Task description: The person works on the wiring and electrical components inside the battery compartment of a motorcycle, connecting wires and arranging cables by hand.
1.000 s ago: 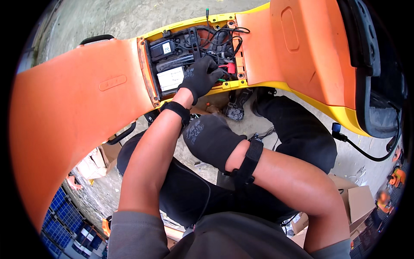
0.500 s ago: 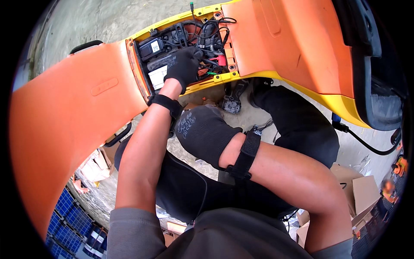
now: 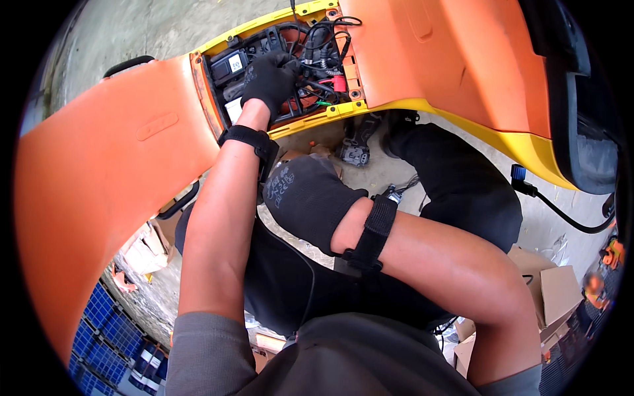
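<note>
My left hand (image 3: 271,80), in a black knit glove, reaches into an open bay between two orange panels (image 3: 109,129). Its fingers are curled among black cables (image 3: 318,49), and whatever they grip is hidden. Next to it is a black box (image 3: 228,64) with a white label. To the right of the fingers lies a red connector (image 3: 339,84), with a small green connector (image 3: 323,103) below it. My right hand (image 3: 309,203), also gloved, is held low in front of my body, outside the bay. Only the back of that glove shows; its fingertips are hidden.
A yellow frame (image 3: 317,119) edges the bay. Beneath it, a dark power tool (image 3: 356,148) lies on the floor near my leg (image 3: 465,178). A cable with a blue plug (image 3: 518,173) hangs at right. Cardboard boxes (image 3: 558,297), blue crates (image 3: 109,330) and a distant person (image 3: 594,297) surround the area.
My left hand has shifted farther away and slightly left inside the bay, towards the labelled black box. My right hand has barely moved.
</note>
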